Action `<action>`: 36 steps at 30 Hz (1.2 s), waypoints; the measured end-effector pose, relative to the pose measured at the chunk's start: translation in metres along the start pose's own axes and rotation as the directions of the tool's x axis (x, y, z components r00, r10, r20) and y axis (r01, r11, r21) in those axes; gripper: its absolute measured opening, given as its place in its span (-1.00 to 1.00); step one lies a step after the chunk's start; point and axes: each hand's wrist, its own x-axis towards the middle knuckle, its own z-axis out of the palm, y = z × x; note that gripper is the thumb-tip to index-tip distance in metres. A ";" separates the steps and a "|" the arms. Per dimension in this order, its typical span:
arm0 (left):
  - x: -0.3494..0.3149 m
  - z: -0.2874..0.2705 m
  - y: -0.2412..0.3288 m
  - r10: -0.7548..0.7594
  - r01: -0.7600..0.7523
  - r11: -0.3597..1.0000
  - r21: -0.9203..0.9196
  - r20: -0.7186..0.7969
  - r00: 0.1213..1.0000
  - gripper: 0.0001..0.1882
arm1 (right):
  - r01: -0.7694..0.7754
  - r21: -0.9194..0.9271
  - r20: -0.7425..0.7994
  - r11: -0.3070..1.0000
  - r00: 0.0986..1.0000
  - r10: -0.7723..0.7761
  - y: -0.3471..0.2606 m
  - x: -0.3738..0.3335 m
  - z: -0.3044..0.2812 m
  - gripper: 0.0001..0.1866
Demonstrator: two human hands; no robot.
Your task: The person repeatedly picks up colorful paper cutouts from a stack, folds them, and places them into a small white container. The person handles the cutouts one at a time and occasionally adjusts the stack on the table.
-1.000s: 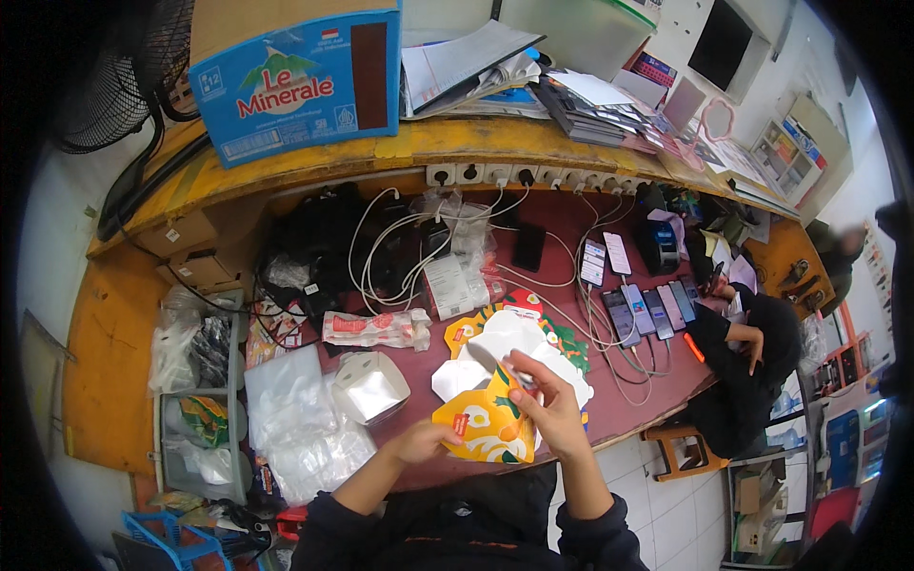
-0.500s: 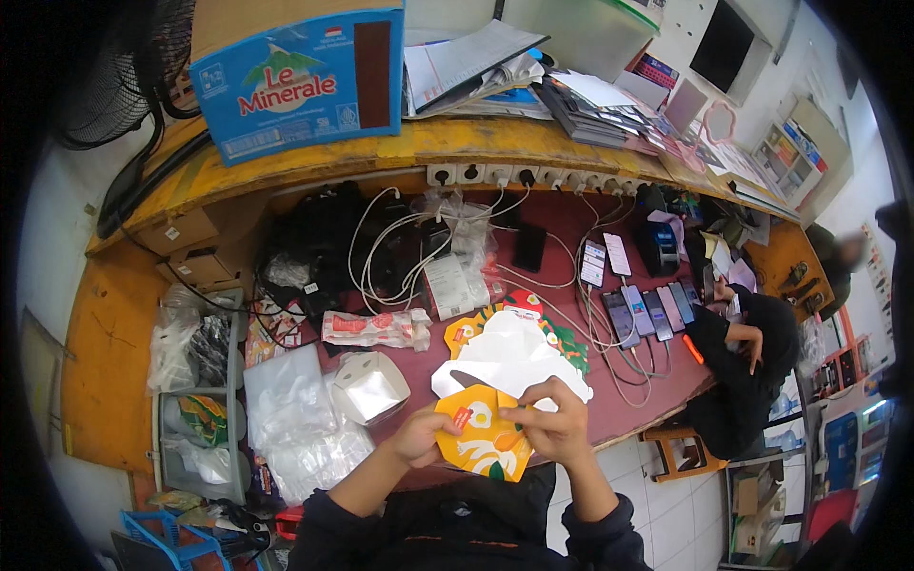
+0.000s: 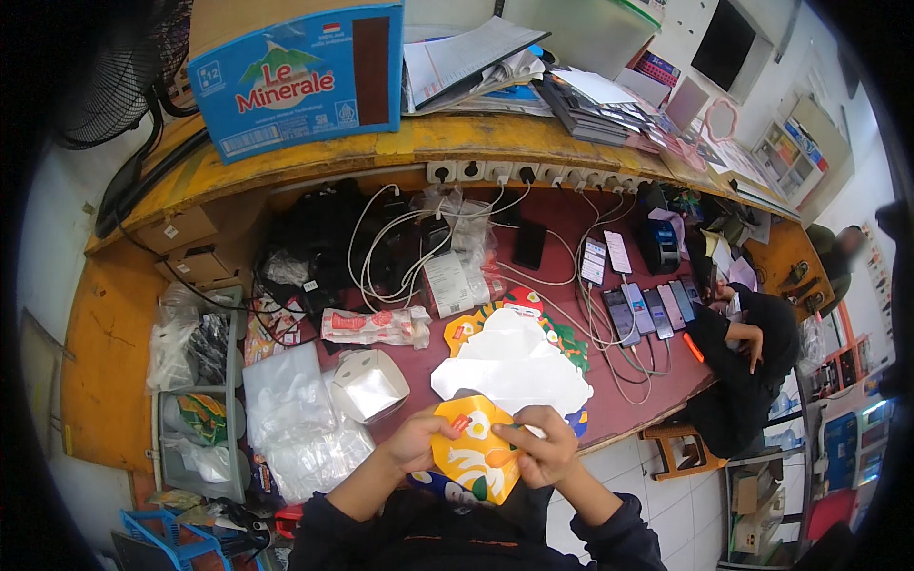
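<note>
A yellow printed cardboard box blank [image 3: 473, 453], with white and orange food pictures, is held between both my hands above the table's front edge. My left hand [image 3: 413, 443] pinches its left side, thumb on the printed face. At the right edge, my right hand [image 3: 545, 449] grips it with curled fingers. Part of a blue printed piece shows below the blank, close to my body. Just beyond my hands lies a pile of flat box blanks [image 3: 509, 373], white insides up, with colourful printed edges. An opened-out white box [image 3: 369, 385] stands to the left of the pile.
Clear plastic bags [image 3: 303, 419] and a grey crate [image 3: 233, 447] are at the left. White cables [image 3: 419, 224] run from a socket strip [image 3: 495, 173] to several phones [image 3: 636, 312]. A blue carton [image 3: 295, 86] stands on the shelf. Another person [image 3: 762, 343] sits at the right.
My right hand has moved down along the yellow box blank's right edge. The blank has tilted, and a blue printed part now shows beneath it.
</note>
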 end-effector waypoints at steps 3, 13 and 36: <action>0.003 -0.003 -0.001 0.106 -0.106 0.994 0.004 -0.013 0.994 -0.45 | 0.038 -0.039 -0.028 0.999 0.999 -0.039 0.001 -0.007 0.005 -0.49; 0.024 0.029 -0.008 0.205 -0.055 -0.426 0.903 0.156 0.966 -0.67 | -0.676 0.095 0.166 0.731 0.734 0.658 0.033 -0.007 0.033 -0.57; -0.077 -0.072 0.063 0.767 -0.375 -0.292 0.880 0.449 0.458 0.05 | -0.359 0.234 0.042 0.904 0.932 0.359 -0.002 0.127 0.091 -0.73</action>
